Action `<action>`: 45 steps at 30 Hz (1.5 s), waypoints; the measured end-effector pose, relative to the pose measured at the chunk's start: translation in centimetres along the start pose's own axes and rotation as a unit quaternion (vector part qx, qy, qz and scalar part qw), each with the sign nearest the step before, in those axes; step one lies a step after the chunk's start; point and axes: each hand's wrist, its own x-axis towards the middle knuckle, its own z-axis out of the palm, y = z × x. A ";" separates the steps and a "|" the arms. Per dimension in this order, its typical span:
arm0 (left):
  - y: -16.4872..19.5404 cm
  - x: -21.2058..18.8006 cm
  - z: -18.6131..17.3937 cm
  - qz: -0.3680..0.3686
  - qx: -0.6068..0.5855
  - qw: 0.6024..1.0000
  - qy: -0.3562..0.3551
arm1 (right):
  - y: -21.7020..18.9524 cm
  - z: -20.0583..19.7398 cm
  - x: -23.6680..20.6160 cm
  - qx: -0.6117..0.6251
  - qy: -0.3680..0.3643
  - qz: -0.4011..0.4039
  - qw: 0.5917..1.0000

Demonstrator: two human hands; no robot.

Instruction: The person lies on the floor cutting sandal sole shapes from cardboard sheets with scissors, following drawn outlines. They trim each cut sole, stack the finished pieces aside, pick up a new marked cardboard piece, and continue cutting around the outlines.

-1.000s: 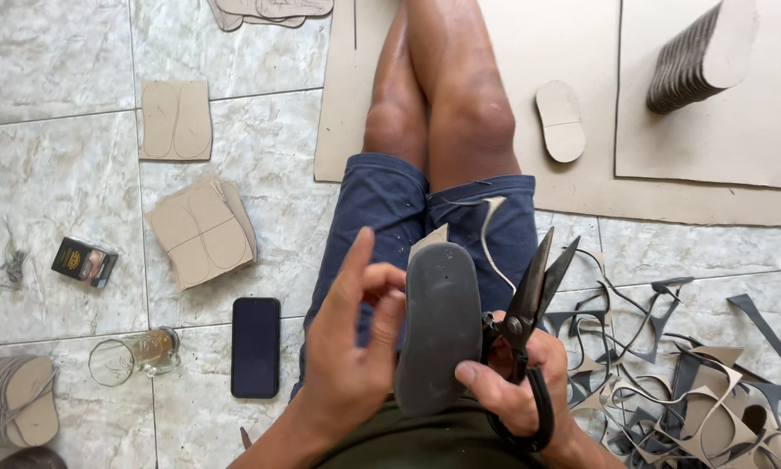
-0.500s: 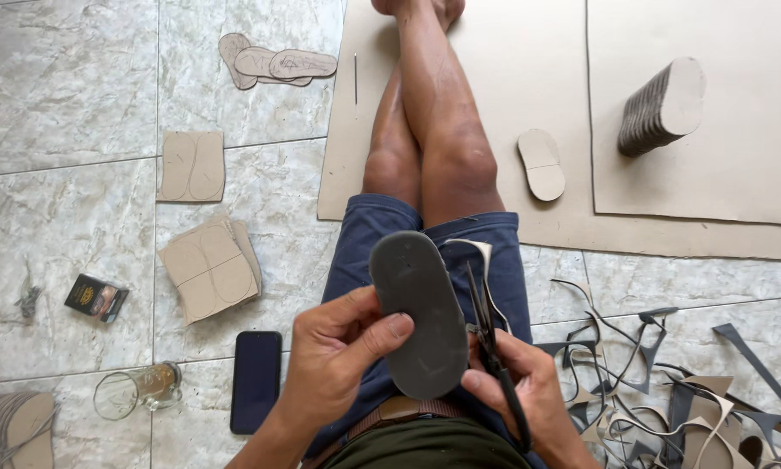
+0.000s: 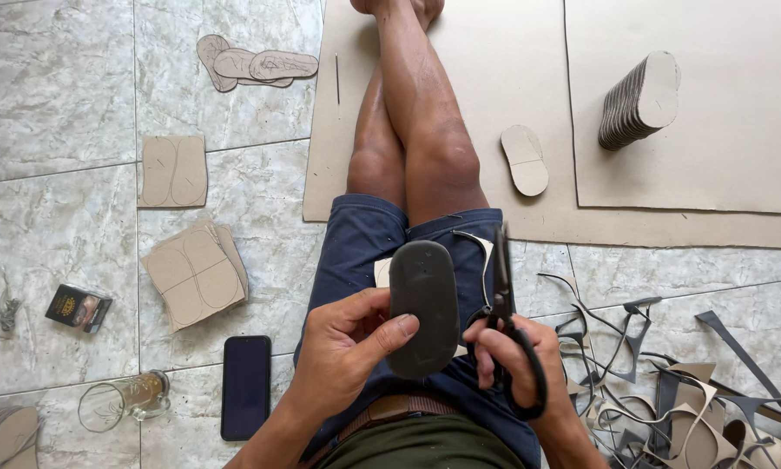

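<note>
I sit on a tiled floor with my legs stretched out. My left hand (image 3: 349,346) grips a dark grey sole-shaped piece (image 3: 422,304) held flat over my lap, thumb on its near end. My right hand (image 3: 519,360) holds black scissors (image 3: 503,295) by the handles, blades closed and pointing away, right beside the sole's right edge. A thin offcut strip curls across my shorts by the blades.
A tan cardboard sheet (image 3: 529,104) lies ahead with one cut sole (image 3: 526,160) and a leaning stack of soles (image 3: 640,101). Marked cardboard squares (image 3: 194,272), a black phone (image 3: 245,386), a glass (image 3: 119,401) and a small box (image 3: 79,307) sit left. Offcut scraps (image 3: 668,391) pile right.
The view has shifted up along my legs. The sole has been turned flat and lowered over my lap, and the scissors' blades have gone from apart to closed.
</note>
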 end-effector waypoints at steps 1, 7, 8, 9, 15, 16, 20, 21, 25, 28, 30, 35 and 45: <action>0.2 0.1 0.2 0.072 0.108 0.992 -0.003 | -0.1 -0.2 0.1 0.063 -0.022 0.008 0.998; -0.8 0.3 3.1 0.401 0.459 0.793 -0.017 | -0.2 -2.2 -1.4 -0.036 0.032 -0.109 0.993; -1.5 0.5 3.4 0.400 0.470 0.787 -0.012 | -0.3 -2.9 -1.4 -0.099 0.089 -0.151 0.980; -2.2 0.8 3.4 0.396 0.458 0.796 -0.017 | -0.4 -3.7 -1.3 -0.160 0.148 -0.190 0.957; -6.0 2.5 3.0 0.326 0.516 0.768 -0.195 | -3.8 -9.5 3.1 -0.249 0.338 -0.494 0.761; -6.3 2.7 3.0 0.326 0.532 0.751 -0.217 | -4.8 -10.2 4.5 -0.223 0.314 -0.491 0.782; -6.0 3.0 2.1 0.281 0.586 0.729 -0.215 | -8.0 -11.9 10.1 -0.183 0.258 -0.279 0.907; -5.6 2.7 1.6 0.279 0.587 0.732 -0.203 | -7.6 -11.6 10.4 -0.233 0.281 -0.219 0.905; -3.9 2.9 0.3 0.279 0.600 0.740 -0.122 | -4.2 -11.0 10.1 -0.240 0.270 -0.120 0.925; -2.9 2.4 -0.3 0.167 0.501 0.846 -0.071 | -1.2 -10.5 8.1 -0.268 0.246 -0.121 0.923; -2.8 2.2 -0.4 0.043 0.322 0.946 0.003 | -0.3 -9.9 7.3 -0.208 0.223 -0.055 0.951; -4.1 1.3 0.0 -0.040 -0.145 0.980 0.127 | 0.0 -5.7 4.2 -0.149 0.096 -0.061 0.982; -2.9 1.1 0.1 -0.033 -0.297 0.942 0.151 | 0.3 2.1 1.2 -0.069 -0.157 -0.074 0.982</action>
